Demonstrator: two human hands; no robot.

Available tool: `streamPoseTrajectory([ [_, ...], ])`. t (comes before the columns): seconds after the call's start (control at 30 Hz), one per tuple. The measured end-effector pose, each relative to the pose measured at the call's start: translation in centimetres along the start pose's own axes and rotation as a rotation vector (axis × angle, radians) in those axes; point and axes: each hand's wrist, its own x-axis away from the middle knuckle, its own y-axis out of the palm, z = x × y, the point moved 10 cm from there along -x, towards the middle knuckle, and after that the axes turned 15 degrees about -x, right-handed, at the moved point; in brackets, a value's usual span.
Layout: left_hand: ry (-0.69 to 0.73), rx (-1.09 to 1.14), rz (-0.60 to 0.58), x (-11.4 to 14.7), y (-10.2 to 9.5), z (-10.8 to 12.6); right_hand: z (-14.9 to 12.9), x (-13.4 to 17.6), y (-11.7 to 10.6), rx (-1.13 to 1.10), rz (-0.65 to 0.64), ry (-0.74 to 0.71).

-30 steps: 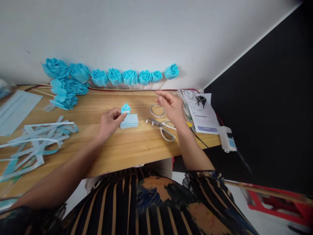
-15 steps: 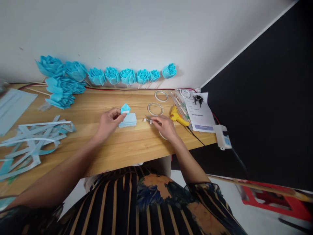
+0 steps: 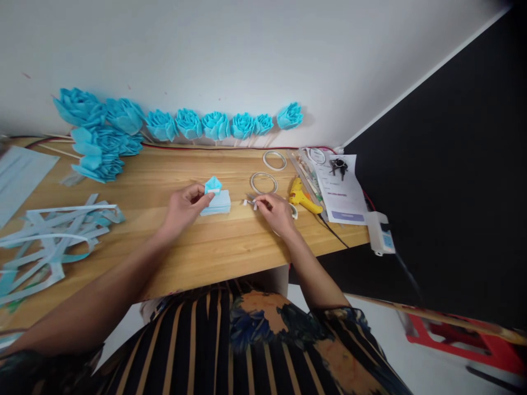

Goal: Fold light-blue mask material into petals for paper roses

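Note:
My left hand (image 3: 187, 207) pinches a small folded blue petal (image 3: 213, 185) between thumb and fingers. A short white strip (image 3: 213, 191) lies across the petal's lower part. Just beneath is a stack of pale blue rectangles (image 3: 218, 204) on the wooden table. To its right, my right hand (image 3: 278, 213) is closed, thumb and fingertips together, low over the table. Small white bits (image 3: 245, 202) and a thin greyish thing show at those fingertips; what exactly is gripped I cannot make out. A tape roll (image 3: 293, 211) is partly hidden under this hand.
Blue flowers (image 3: 216, 126) on sticks line the wall, with more heaped at left. Cut strips (image 3: 53, 236) lie at the left. Two tape rings (image 3: 264, 183), a yellow glue gun (image 3: 303, 196), a paper with keys (image 3: 340, 164) and a power strip (image 3: 379, 233) are at right.
The view has shifted slightly. Both hands stay in nearly the same place, the left still holding the petal and the right still pinched by the white bits.

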Motion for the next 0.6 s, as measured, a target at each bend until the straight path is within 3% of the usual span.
streamPoseTrajectory([
  [0.37, -0.012, -0.035, -0.027, 0.2, -0.1, 0.6, -1.9, 0.3, -0.2, -0.119, -0.022, -0.073],
  [0.6, -0.002, -0.037, -0.041, 0.2, 0.2, 0.6, -0.1, 0.4, -0.2, -0.168, 0.019, 0.008],
])
